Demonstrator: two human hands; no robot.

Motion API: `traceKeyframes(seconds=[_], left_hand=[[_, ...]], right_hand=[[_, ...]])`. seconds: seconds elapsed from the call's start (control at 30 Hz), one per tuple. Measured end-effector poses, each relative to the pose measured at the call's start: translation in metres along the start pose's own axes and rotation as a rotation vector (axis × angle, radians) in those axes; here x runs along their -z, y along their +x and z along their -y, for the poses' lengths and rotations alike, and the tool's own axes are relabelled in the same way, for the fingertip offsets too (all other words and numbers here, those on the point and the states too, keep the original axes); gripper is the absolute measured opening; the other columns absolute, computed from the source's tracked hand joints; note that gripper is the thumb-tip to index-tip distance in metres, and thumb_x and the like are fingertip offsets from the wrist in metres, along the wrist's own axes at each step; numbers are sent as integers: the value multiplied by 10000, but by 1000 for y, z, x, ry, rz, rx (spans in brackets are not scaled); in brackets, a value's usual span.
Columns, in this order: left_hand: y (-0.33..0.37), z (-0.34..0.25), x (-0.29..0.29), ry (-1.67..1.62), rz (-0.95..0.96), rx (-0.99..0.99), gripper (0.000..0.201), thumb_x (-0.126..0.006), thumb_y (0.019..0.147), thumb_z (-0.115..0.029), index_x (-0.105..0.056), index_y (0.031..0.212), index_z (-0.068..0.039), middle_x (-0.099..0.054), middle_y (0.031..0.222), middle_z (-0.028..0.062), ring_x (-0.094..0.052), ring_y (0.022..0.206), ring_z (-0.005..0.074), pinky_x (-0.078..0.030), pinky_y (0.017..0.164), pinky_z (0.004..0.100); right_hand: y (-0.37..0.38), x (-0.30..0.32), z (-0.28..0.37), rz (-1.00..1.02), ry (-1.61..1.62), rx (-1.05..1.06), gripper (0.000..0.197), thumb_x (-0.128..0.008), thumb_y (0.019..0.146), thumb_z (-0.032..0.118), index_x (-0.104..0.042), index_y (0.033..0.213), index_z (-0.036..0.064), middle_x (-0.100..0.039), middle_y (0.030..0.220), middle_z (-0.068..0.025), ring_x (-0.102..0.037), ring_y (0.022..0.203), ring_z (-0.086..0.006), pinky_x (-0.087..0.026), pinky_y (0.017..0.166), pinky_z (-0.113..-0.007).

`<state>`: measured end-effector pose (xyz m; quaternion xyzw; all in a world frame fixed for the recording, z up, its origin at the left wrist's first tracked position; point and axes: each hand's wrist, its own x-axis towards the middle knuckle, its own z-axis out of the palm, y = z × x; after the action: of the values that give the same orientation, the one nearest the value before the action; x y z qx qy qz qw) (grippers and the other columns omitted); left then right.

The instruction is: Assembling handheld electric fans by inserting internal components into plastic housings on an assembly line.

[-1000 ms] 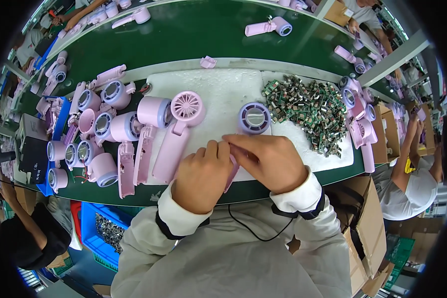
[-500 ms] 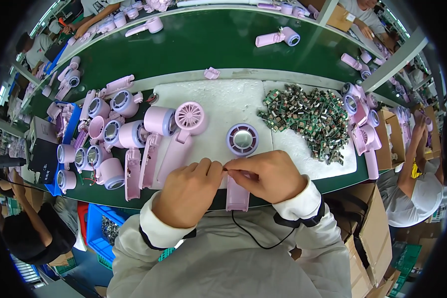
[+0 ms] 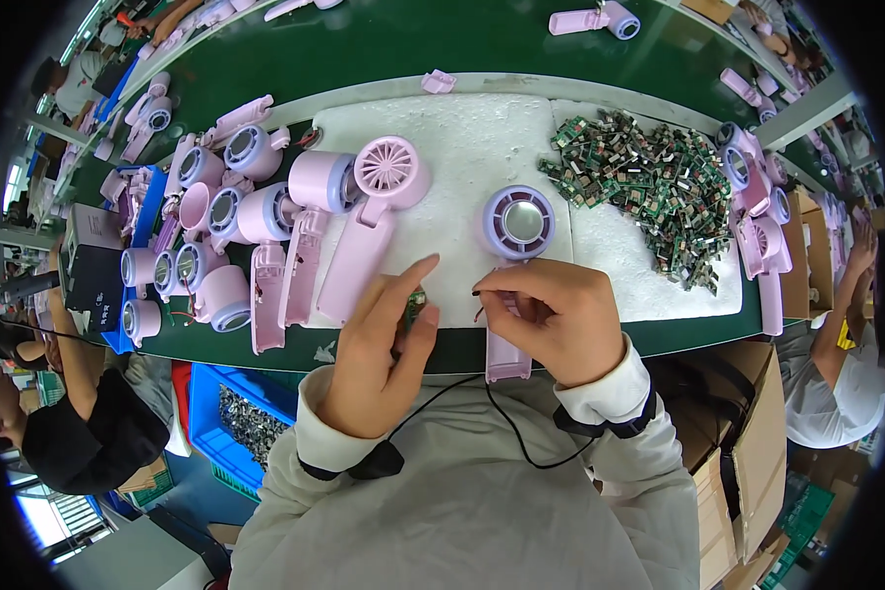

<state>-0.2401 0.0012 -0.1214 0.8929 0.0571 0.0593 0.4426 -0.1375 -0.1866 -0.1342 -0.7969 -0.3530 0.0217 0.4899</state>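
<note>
Assembly in hand: the left hand (image 3: 376, 369) pinches a small green circuit board (image 3: 416, 301) at the white mat's (image 3: 462, 157) near edge, while the right hand (image 3: 551, 320), fingers curled, steadies the pink dryer half-shell (image 3: 514, 258); seating the board calls for fine alignment.

Hands parted since a second ago, left hand (image 3: 374, 364) drawn off toward 9 o'clock pinching a small green circuit board (image 3: 416, 301), right hand (image 3: 551, 320) now alone on the purple-headed dryer (image 3: 514, 258), its pink handle uncovered at 6 o'clock.
</note>
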Motion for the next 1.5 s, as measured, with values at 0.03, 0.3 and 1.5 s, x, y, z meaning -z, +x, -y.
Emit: traceKeyframes(seconds=[0.03, 0.3, 1.5], left_hand=[[2, 1, -3, -50, 0, -61, 362, -645, 951, -10, -587, 1309, -2, -585, 924, 103, -622, 758, 203, -486, 679, 301], [7, 21, -28, -670, 10, -32, 394, -598, 977, 74, -542, 1363, 20, -633, 1132, 114, -636, 1052, 173, -492, 929, 288], [16, 41, -29, -1084, 206, -64, 247, -655, 975, 23, -685, 1219, 46, -718, 1133, 146, -702, 978, 199, -591, 847, 308]], right_hand=[[-1, -1, 0, -3, 1, -3, 144, -775, 814, 43, -761, 956, 64, -611, 655, -38, -537, 509, -123, -418, 491, -271], [-6, 3, 0, -80, -16, 71, 143, -777, 814, 25, -754, 951, 58, -559, 674, -35, -528, 524, -125, -408, 484, -274], [-15, -3, -14, -11, 425, -164, 163, -803, 844, 2, -753, 996, 30, -463, 617, 73, -339, 552, 2, -263, 509, -201]])
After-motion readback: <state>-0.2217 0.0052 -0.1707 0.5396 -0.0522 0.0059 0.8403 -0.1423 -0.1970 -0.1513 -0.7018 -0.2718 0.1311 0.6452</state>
